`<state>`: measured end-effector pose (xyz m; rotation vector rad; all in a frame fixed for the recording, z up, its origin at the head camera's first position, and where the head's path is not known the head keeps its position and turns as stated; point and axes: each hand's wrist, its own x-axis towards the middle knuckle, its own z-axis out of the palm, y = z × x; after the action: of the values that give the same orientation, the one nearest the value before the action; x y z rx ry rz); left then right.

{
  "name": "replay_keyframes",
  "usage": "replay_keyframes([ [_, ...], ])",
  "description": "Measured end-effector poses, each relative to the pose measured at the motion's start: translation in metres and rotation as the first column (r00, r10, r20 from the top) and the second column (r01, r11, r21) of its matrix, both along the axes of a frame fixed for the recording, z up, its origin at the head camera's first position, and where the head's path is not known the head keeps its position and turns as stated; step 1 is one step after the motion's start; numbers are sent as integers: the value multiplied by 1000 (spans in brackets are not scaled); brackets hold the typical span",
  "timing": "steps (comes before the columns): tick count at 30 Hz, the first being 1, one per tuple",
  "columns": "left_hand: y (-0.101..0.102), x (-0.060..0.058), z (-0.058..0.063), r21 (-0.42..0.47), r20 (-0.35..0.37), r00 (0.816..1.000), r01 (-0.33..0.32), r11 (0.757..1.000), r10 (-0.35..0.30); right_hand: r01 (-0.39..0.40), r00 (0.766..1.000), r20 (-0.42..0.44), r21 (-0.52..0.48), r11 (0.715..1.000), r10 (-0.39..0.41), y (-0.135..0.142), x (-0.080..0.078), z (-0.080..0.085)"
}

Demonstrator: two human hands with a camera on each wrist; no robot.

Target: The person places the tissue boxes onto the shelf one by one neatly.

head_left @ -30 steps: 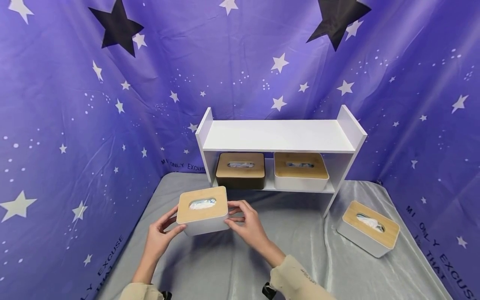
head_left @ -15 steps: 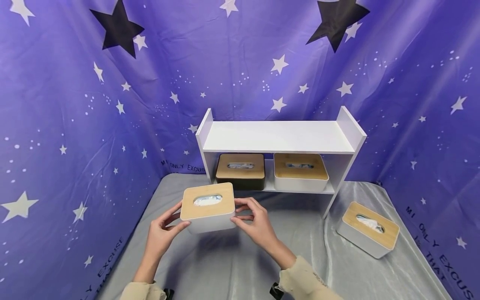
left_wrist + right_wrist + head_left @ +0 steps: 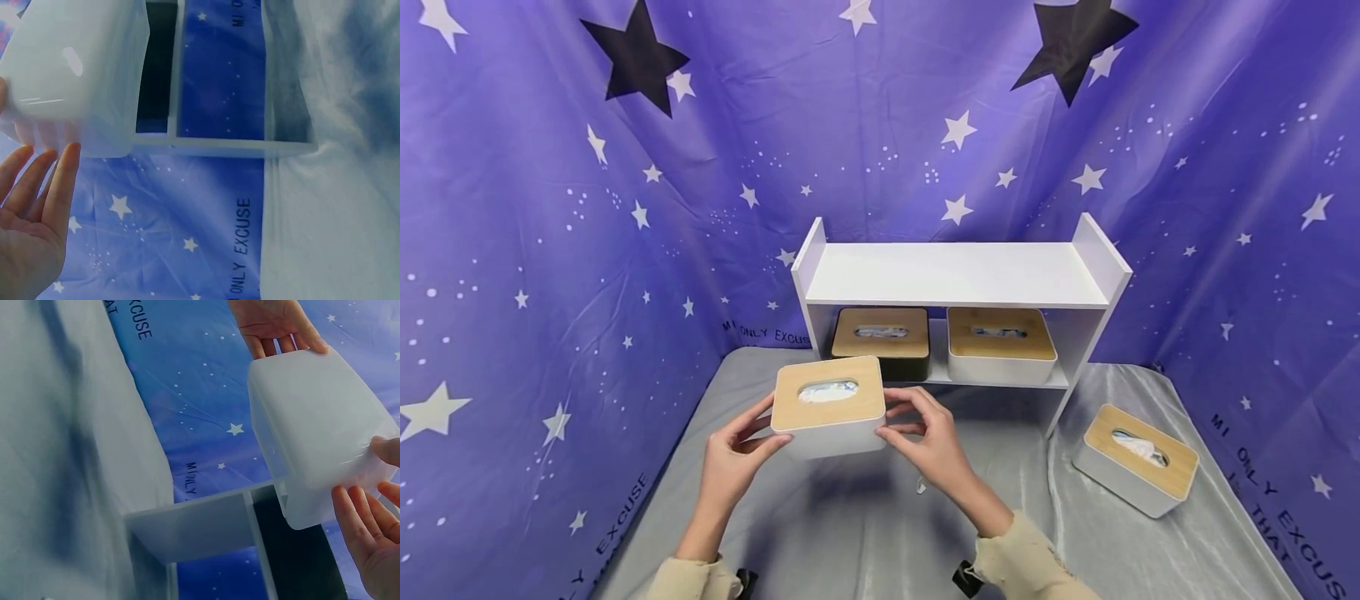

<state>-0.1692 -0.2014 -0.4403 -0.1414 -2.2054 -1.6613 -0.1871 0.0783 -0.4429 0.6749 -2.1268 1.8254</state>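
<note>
A white tissue box [image 3: 831, 408] with a light wooden lid is held in the air between both hands, in front of the shelf's left part. My left hand [image 3: 730, 467] grips its left end, thumb at the front and fingers behind. At the right end my right hand [image 3: 928, 446] holds it the same way. Tissue shows in the lid's oval slot. From below, the box's smooth white base [image 3: 325, 419] fills much of the right wrist view. In the left wrist view the left hand's fingertips [image 3: 72, 150] press against the box's end.
A white two-tier shelf [image 3: 955, 275] stands at the back. Its lower board holds a dark tissue box [image 3: 880, 367] on the left and a white one [image 3: 1002, 367] on the right. Another white tissue box [image 3: 1138, 458] sits on the grey cloth [image 3: 985, 550] to the right.
Both hands have carried the held tissue box to the right and a little up towards the shelf. It now overlaps the dark box's front in the head view.
</note>
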Motion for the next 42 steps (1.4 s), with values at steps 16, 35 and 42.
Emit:
replay_keyframes([
  [16, 19, 1, 17, 7, -111, 994, 18, 1000, -17, 29, 997, -67, -3, 1000, -29, 18, 5, 18],
  [35, 34, -3, 45, -35, -269, 960, 69, 997, -76, 55, 985, -163, -10, 998, -56, 37, 7, 46],
  [42, 41, -8, 56, -28, -264, 961, 81, 996, -86, 71, 983, -172, 2, 997, -70, 43, 5, 58],
])
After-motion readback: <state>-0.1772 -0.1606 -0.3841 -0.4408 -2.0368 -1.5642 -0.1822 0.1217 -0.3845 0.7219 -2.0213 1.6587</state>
